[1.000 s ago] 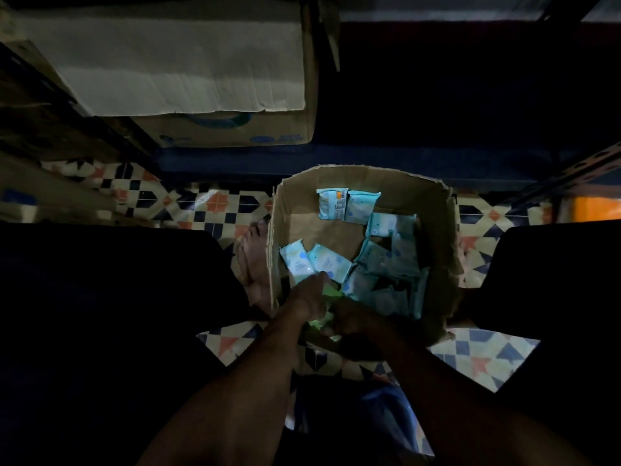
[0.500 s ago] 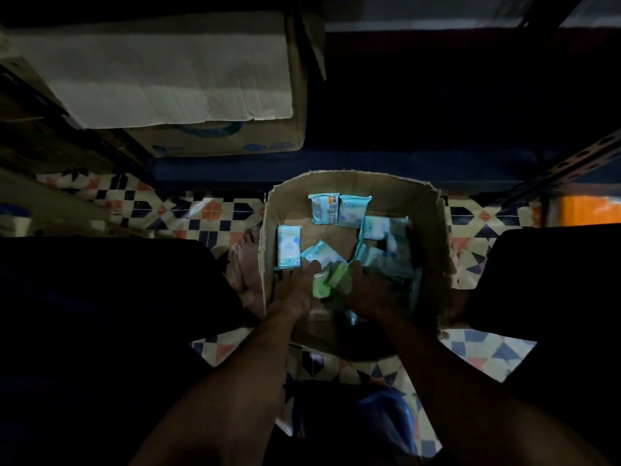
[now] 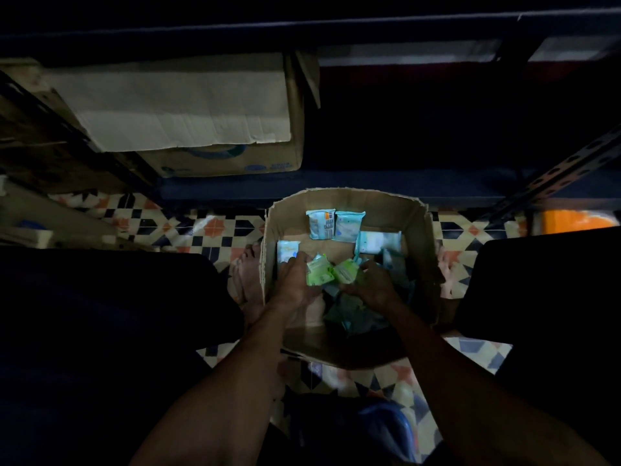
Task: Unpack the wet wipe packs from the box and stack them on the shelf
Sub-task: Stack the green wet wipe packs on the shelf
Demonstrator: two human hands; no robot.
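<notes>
An open cardboard box [image 3: 416, 230] stands on the patterned floor between my knees, with several pale blue wet wipe packs [image 3: 349, 223] lying loose inside. My left hand [image 3: 297, 280] holds a green wipe pack [image 3: 318, 274] over the box's middle. Right beside it, my right hand [image 3: 376, 284] grips a second green pack [image 3: 346, 270]. More bluish packs [image 3: 356, 314] lie heaped under my right hand in shadow. The dark blue shelf [image 3: 403, 186] runs just beyond the box; its interior is too dark to see.
A large cardboard carton [image 3: 215, 163] with a torn flap sits on the shelf at the left. A perforated metal upright [image 3: 564, 173] slants at the right. My bare feet [image 3: 245, 274] flank the box. An orange object [image 3: 571, 222] glows at far right.
Both hands rose from the near side of the box toward its middle, each lifting a green pack into view. A pale blue pack now lies flat by the left wall.
</notes>
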